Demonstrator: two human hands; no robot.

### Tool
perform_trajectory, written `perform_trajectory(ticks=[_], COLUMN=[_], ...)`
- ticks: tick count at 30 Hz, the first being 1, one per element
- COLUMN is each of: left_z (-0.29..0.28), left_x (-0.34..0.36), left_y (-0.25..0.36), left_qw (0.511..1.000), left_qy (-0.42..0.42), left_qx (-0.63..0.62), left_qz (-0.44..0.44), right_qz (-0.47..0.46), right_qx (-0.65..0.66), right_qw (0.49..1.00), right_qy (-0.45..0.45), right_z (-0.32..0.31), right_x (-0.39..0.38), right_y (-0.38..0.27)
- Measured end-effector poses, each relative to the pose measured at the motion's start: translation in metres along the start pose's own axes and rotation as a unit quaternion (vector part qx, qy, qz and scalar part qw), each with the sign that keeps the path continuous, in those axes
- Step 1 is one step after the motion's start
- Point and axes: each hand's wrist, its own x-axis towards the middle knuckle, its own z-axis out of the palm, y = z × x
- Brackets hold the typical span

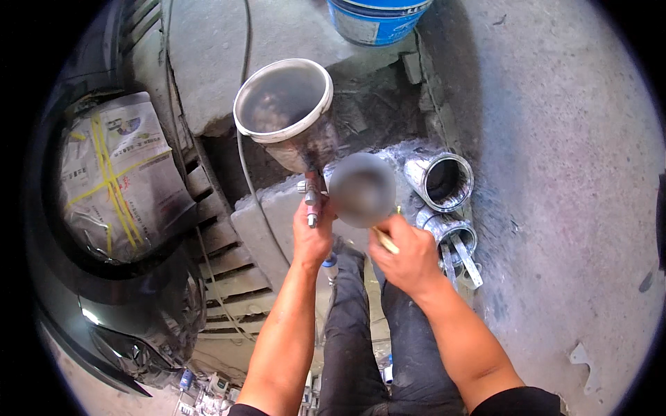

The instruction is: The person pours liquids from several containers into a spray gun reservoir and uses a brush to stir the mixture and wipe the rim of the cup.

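Note:
My left hand (313,232) is closed around the body of a spray gun (312,191). On top of the gun sits a large round cup (286,100) with a pale rim, its inside coated grey. My right hand (411,255) grips a thin stick with a yellowish handle (386,240); what its far end looks like is hidden. Between the gun and my right hand a round blurred patch covers whatever lies there. Just right of it are two open metal cans, an upper can (439,182) and a lower can (452,232) with flat metal strips (466,261) standing in it.
On the left is a dark car front (139,326), with paper sheeting (118,177) taped over part of it. A blue bucket (378,24) stands at the top. A hose (244,152) runs down past the spray gun. A broken-edged pit (374,97) and slatted grate (239,281) lie nearby.

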Motion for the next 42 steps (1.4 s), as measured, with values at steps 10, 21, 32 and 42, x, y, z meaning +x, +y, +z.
perform_trajectory(ticks=[10,21,32,42], left_z=[-0.001,-0.006,-0.011,-0.008], left_x=[0.0,-0.002,-0.004,-0.002], left_y=[0.004,0.003,0.007,0.002], left_qw=[1.0,1.0,0.999,0.999], left_qy=[-0.012,-0.029,-0.021,-0.017], left_qx=[0.003,-0.007,0.024,0.033], left_qz=[0.003,0.002,-0.027,-0.022], right_qz=[0.003,-0.004,0.082,0.075], right_qx=[0.011,-0.01,0.034,0.026], right_qw=[1.0,1.0,0.995,0.996], right_qy=[0.005,0.019,0.039,0.042], right_z=[-0.002,-0.009,-0.027,-0.027], right_x=[0.005,0.006,0.01,0.018], right_y=[0.0,0.007,0.008,0.006])
